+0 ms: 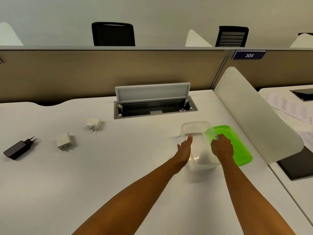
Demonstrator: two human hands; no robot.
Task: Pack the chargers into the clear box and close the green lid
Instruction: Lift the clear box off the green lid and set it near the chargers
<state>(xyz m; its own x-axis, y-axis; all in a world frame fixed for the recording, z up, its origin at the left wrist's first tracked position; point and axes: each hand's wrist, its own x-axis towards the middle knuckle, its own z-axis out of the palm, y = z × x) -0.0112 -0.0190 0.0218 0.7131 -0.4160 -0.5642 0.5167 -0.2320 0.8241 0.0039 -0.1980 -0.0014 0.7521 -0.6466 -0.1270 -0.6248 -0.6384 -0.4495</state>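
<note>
Box: the clear box [199, 145] sits at 3 o'clock on the tabletop [118, 167], part-way on the green lid [237, 146]; looks light, thin-walled, slippery, so take it by the rim.
Right hand [222, 146]: fingers curled over the box's right rim.
Left hand [183, 148]: flat and open against the left wall, gripping nothing.
Chargers: three, at 9 to 10 o'clock, well apart from the box: black charger [17, 150], near white charger [64, 141], far white charger [93, 124]. Small, stiff, probably light; pinch the bodies, not the prongs.
Count: one box, one lid.

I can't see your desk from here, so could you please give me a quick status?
Right hand gripping clear box rim; left hand open, flat against its side. Green lid off, beside box. Three chargers unpacked: black charger, two white.
</note>
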